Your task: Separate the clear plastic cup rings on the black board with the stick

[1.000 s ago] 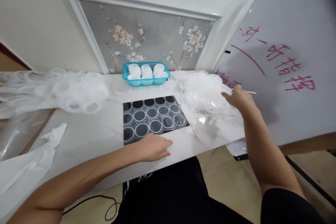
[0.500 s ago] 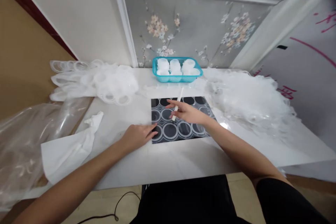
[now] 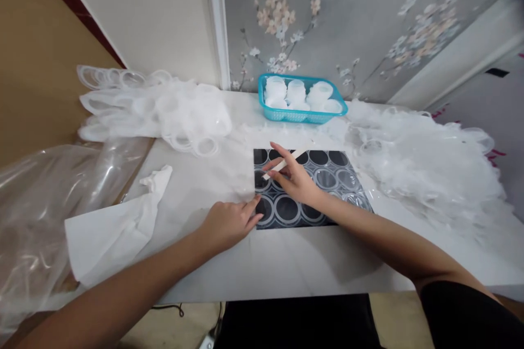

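Right hand (image 3: 298,180) angled leftward over dark ring-patterned sheet (image 3: 287,209), index extended, fingers pinched on white stick (image 3: 279,167). Stick above sheet's left part, long axis diagonal: one end toward lower left, nearer the person, other toward upper right, farther off. Left hand (image 3: 231,222) low at sheet's left edge, thumb and index slightly apart, nothing visibly gripped. Sheet lies on tabletop (image 3: 295,267).

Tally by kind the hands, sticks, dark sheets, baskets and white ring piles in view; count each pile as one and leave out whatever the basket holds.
Hands, left hand and right hand: 2
White stick: 1
Dark sheet: 1
Blue basket: 1
White piles, left pile and right pile: 2
Total: 7
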Demonstrator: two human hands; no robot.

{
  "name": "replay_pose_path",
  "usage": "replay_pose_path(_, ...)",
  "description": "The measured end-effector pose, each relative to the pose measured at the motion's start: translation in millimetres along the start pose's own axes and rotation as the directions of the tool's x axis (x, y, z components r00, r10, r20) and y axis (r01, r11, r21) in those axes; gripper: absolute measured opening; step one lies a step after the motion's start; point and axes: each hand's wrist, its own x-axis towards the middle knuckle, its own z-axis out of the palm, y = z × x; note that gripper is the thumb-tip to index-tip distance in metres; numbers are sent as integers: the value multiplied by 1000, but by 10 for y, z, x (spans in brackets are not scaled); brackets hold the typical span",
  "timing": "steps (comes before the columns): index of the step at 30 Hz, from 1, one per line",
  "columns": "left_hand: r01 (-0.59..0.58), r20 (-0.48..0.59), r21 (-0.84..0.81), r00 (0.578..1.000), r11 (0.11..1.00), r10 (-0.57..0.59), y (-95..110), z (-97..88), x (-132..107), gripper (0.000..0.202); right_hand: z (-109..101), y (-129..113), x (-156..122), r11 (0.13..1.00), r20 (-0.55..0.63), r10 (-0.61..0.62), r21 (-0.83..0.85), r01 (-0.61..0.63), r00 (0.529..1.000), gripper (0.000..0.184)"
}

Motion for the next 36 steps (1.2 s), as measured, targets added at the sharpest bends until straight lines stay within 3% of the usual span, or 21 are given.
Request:
replay_pose_path(14,40,55,13,998,999,-40,-15,-75,24,56,67,-26,-92,983,93,-141,-102,150,986,55)
replay_pose_path(27,31,40,24,999,999,-32,-26,-35,33,57,68,-27,-117,977,90,-150,-138,161,985,51)
replay_pose_path(32,54,60,20,997,998,-55,-34,-46,40,66,75,-43,-131,947,173,-107,-281,153,979,46)
replay_pose_path(36,75,70,12,995,997,-75,-39,-88,66,69,134,-16,-140,875,232,-148,-423,237,961,41)
